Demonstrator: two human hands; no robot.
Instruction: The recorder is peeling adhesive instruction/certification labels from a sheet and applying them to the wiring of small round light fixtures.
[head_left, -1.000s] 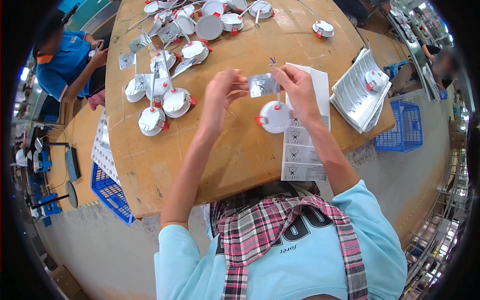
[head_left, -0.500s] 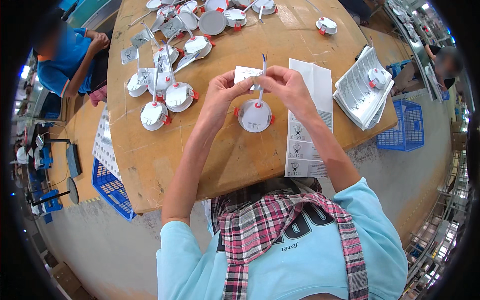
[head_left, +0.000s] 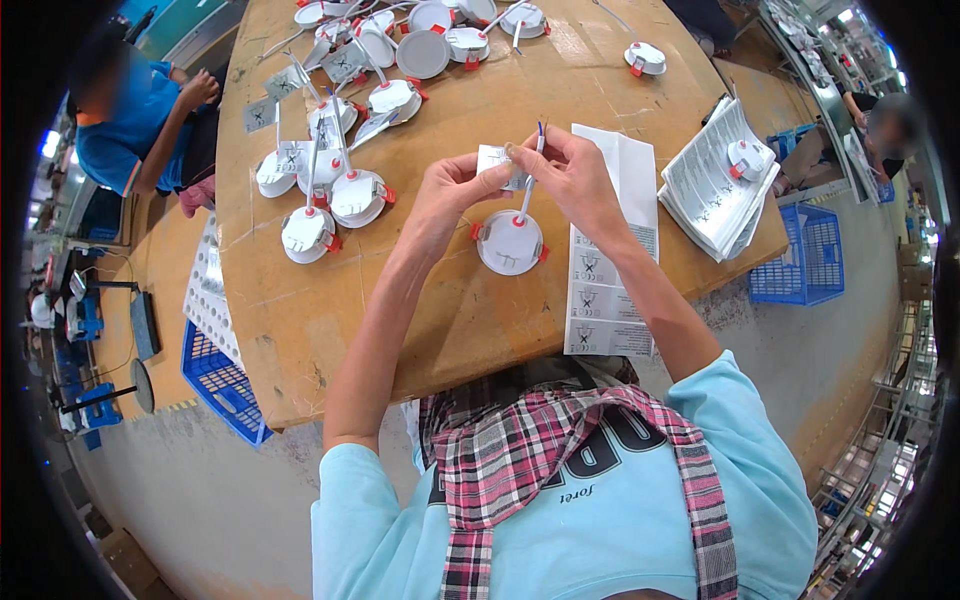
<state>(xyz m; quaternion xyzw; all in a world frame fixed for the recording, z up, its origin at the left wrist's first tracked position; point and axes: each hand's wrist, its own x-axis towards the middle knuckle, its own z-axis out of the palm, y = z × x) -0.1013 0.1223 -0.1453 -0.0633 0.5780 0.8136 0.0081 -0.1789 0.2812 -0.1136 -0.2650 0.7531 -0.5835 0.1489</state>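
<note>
A round white downlight (head_left: pixel 509 244) with red spring clips lies on the table in front of me, its white cable (head_left: pixel 527 197) rising between my hands. My left hand (head_left: pixel 452 192) is closed, pinching a small white label (head_left: pixel 493 156) beside the cable. My right hand (head_left: pixel 568 185) is closed at the cable's upper end, thumb and forefinger meeting at the label's edge. Bare wire tips stick up above these fingers. Whether the label is stuck to the cable is hidden by the fingertips. Under my right forearm lies a long label sheet (head_left: pixel 612 335).
Several downlights with tagged cables (head_left: pixel 357 196) stand on the left, and more lie at the far side. One downlight (head_left: pixel 645 58) sits far right. A label stack (head_left: pixel 706 195) carries another downlight (head_left: pixel 748 158). Blue crates (head_left: pixel 812 255) flank the table. A person (head_left: pixel 135 125) sits at left.
My right hand has shifted slightly, and the cable now leans to the right. The label has turned and tilted between my fingers. The downlight stays in nearly the same place.
</note>
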